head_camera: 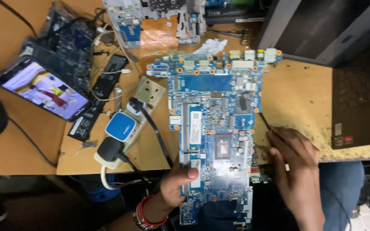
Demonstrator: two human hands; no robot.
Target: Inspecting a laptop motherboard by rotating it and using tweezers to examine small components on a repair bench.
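A large blue circuit board (217, 128) lies lengthwise over the near edge of a wooden table (296, 94). My left hand (177, 182) grips the board's near left edge, thumb pressed on its top face; red bangles circle the wrist. My right hand (296, 160) is closed on a thin dark tool (265, 122), whose tip touches the board's right edge near an orange-ringed screw hole.
A white power strip (138, 115) with a blue adapter and a black plug lies left of the board. A lit phone (43, 89) and dark boards sit at far left. A stripped laptop shell (155, 19) is at the back, a dark laptop (360, 102) at right.
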